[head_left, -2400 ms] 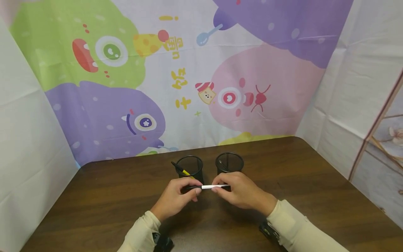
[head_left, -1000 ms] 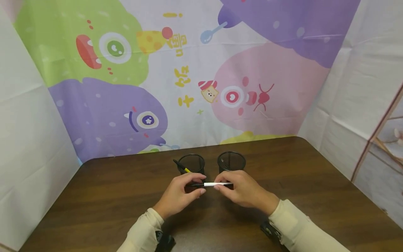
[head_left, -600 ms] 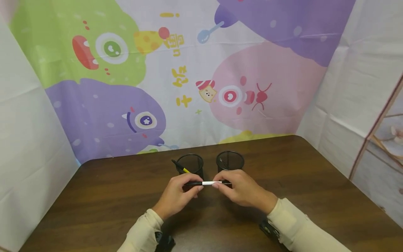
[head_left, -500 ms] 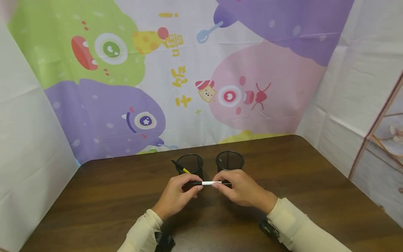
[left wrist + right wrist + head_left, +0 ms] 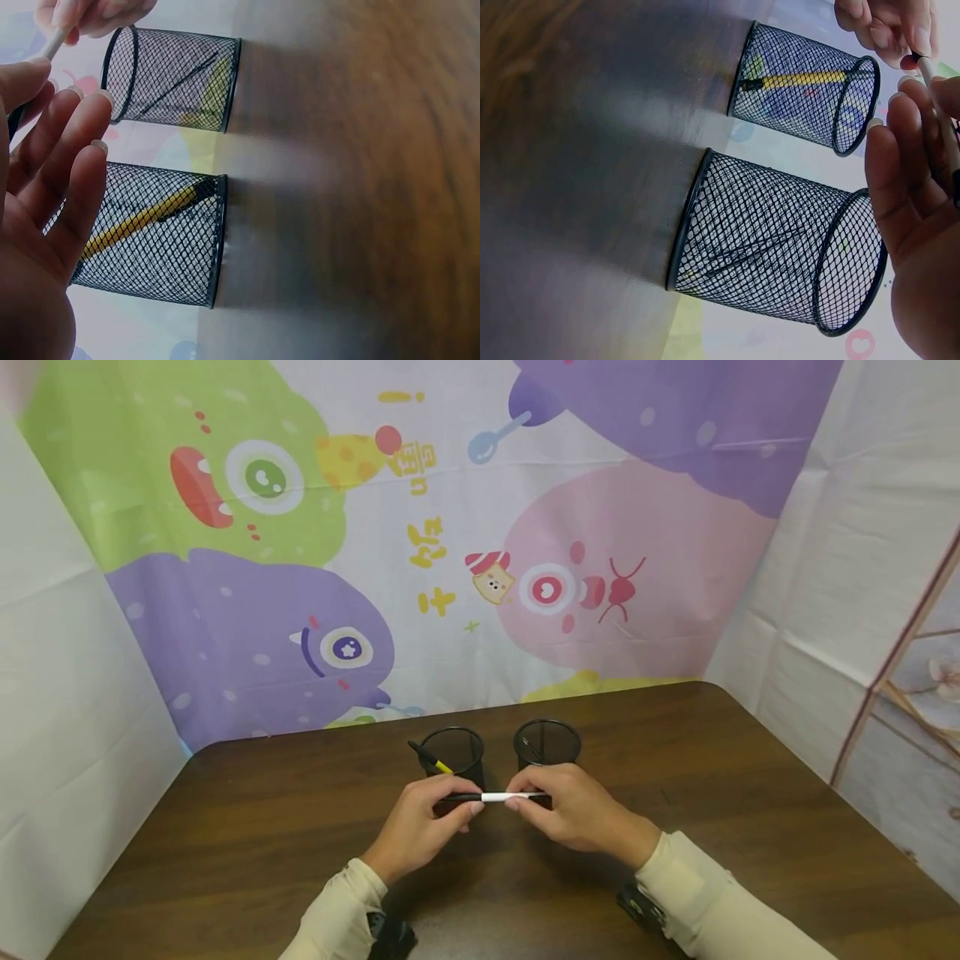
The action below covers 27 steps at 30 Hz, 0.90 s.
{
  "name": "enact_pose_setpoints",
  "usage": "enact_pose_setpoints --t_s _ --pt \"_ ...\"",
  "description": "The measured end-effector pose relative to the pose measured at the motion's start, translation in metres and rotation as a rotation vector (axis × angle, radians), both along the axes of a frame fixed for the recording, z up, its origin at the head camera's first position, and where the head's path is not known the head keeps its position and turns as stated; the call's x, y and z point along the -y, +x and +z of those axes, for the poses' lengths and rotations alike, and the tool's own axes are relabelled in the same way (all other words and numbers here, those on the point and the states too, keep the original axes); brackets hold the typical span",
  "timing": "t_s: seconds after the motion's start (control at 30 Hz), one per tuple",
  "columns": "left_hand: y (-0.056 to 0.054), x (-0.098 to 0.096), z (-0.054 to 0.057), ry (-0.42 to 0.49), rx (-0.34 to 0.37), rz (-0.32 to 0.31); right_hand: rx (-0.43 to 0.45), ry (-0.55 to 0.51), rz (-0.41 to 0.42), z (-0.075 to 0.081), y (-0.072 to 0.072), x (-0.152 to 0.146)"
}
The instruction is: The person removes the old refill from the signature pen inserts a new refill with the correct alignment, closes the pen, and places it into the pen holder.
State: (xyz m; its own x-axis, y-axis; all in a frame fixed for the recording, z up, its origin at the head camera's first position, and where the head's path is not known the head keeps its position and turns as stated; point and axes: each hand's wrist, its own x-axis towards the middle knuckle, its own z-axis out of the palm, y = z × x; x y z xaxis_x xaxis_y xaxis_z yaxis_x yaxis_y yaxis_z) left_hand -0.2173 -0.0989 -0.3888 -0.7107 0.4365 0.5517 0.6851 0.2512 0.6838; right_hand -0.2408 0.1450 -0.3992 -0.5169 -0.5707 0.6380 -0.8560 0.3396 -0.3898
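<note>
At the middle of the brown table (image 5: 247, 827), just on the near side of two black mesh cups: a slim pen (image 5: 495, 797) held level between both hands, above the tabletop. Middle of barrel white, both ends dark.

Left hand (image 5: 423, 818): pinching the black end between thumb and fingers. Left wrist view shows its remaining fingers extended below the grip, off the pen. Right hand (image 5: 577, 806): thumb and forefinger pinching the white part, the dark far end partly hidden behind the hand. Fingertips of the two hands near each other, a short white stretch of barrel visible between.

Left cup (image 5: 471, 762): upright, holding a yellow pen (image 5: 444, 767) with black ends, tilted, its upper end projecting past the left rim. Right cup (image 5: 562, 747): upright, standing beside the first with a gap between; a thin dark stick (image 5: 757, 253) leans inside, its kind not clear through the mesh.

Cream sleeves (image 5: 720, 902) on both arms; a dark device (image 5: 641, 906) at each wrist. Behind the table, a printed cloth (image 5: 450, 652) with green, purple and pink cartoon monsters, lying sideways in the head view. Pale side cloth (image 5: 75, 652) hanging at left, more at right.
</note>
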Motion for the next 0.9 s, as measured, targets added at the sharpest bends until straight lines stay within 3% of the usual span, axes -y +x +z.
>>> enact_pose_setpoints --t_s 0.9 --pt "0.0002 -0.0001 0.0005 -0.005 0.021 -0.012 -0.006 -0.004 0.007 -0.0009 0.0001 0.0000"
